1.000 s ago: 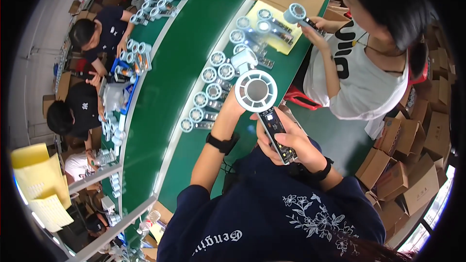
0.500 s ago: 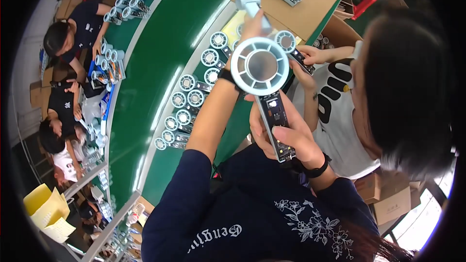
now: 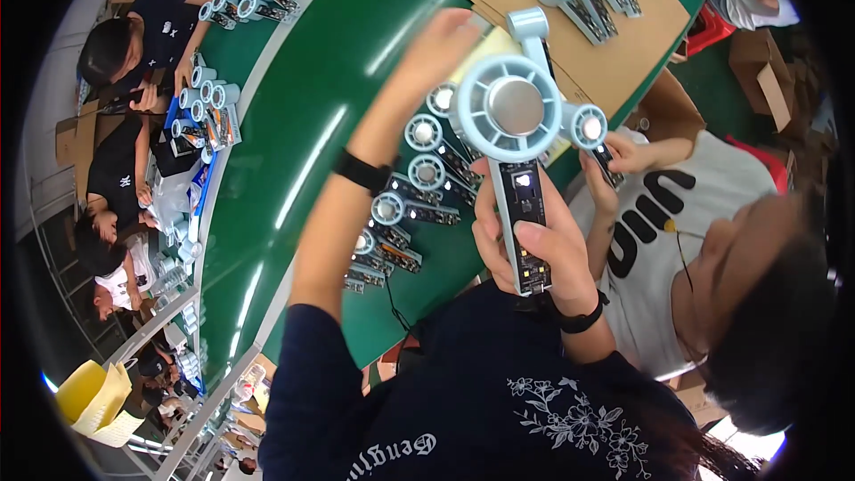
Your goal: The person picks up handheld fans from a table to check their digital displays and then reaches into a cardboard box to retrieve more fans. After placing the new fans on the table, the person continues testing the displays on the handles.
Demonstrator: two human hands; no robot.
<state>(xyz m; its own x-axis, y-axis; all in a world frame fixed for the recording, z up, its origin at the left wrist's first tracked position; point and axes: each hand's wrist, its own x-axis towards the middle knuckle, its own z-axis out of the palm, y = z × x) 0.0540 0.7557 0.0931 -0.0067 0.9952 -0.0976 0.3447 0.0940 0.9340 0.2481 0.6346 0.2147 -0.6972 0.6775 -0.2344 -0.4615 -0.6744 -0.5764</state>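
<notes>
1. A light-blue fan (image 3: 518, 180) is raised in the right hand (image 3: 550, 245).
2. Those fingers wrap its handle, thumb against the circuit board.
3. The left hand (image 3: 441, 43) is near another fan (image 3: 529, 25); blur hides its finger spread.
4. More fans (image 3: 427, 171) lie between the forearms.

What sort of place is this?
Likely a factory assembly line: a long green work surface, many pale-blue round-headed units with exposed circuit boards, and a co-worker in a light shirt handling another such unit.
</notes>
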